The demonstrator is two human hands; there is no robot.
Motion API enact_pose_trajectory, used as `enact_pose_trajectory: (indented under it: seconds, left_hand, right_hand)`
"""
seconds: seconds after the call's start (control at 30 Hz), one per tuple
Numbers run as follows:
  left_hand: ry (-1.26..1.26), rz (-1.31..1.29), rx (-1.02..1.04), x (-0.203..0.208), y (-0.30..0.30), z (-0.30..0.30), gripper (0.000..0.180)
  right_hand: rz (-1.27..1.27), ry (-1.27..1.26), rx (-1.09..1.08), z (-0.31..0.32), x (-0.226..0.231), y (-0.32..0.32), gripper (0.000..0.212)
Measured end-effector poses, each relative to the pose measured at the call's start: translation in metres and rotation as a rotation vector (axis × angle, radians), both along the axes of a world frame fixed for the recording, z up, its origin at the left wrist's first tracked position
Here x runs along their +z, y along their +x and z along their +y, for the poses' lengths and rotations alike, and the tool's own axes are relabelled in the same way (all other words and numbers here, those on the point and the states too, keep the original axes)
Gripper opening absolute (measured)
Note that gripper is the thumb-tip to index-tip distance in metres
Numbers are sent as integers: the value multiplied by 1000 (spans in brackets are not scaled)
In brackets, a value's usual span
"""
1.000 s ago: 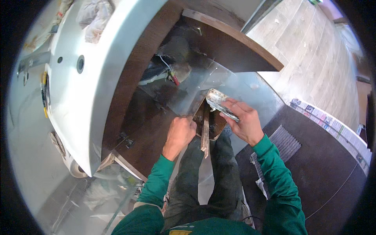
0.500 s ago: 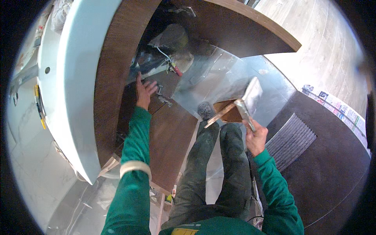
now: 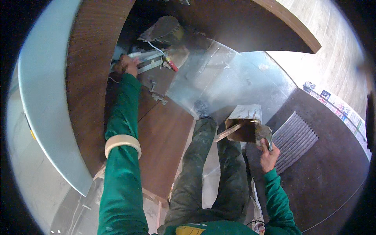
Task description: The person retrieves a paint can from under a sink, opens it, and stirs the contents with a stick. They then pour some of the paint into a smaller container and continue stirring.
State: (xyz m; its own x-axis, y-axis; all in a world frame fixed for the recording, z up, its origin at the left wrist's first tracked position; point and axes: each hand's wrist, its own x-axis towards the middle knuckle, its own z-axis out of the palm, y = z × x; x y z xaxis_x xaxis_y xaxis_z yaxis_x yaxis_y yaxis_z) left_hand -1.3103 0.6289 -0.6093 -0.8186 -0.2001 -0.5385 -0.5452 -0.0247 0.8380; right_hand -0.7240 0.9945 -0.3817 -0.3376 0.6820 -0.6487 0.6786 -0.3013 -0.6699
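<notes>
My right hand (image 3: 269, 156) is closed on the handle of a pale, box-shaped container (image 3: 244, 111). It hangs tilted over my knees, its dark brown inside showing. A stained wooden stick (image 3: 228, 133) juts out of its mouth, and a grey, smeared plate-like piece (image 3: 263, 132) covers its right side by my fingers. My left hand (image 3: 127, 65) reaches into the dark recess under the brown panel, fingers curled beside pale, narrow strips (image 3: 150, 62); what they grip is hidden. A roll of masking tape (image 3: 123, 145) sits around my left forearm.
A brown curved panel (image 3: 92, 78) with a pale rim (image 3: 47, 105) stands at the left; another brown panel (image 3: 243, 27) juts out above. A red-handled tool (image 3: 171, 64) and a dusty rounded object (image 3: 166, 30) lie in the recess. A ribbed grey pad (image 3: 295, 137) lies on the right.
My left hand has gone deeper into the recess and its spread fingers have curled. The container has swung toward me and right, its mouth now more visible. The view has shifted slightly.
</notes>
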Motion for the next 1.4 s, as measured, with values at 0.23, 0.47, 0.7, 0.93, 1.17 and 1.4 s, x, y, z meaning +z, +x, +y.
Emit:
enact_pose_trajectory:
  seconds: [0.23, 0.47, 0.7, 0.93, 1.17, 1.4]
  left_hand:
    - [-54, 20, -210, -11, -67, -1, 58]
    - [-146, 121, -119, 4, -44, 24, 40]
    - [-302, 547, -121, 129, 107, 161, 23]
    - [-216, 1379, -785, 342, 214, 361, 46]
    - [-402, 1184, -1070, 347, 242, 345, 46]
    - [-814, 914, -1160, 395, 277, 190, 35]
  right_hand:
    - [-42, -63, -14, -5, 5, -13, 25]
    - [75, -96, -218, -6, 6, -33, 24]
    - [138, -27, -396, -2, 12, -47, 23]
    - [107, 89, -436, 14, 72, -47, 26]
    - [107, 114, -531, 34, 112, -5, 25]
    - [149, 186, -539, 55, 130, 32, 23]
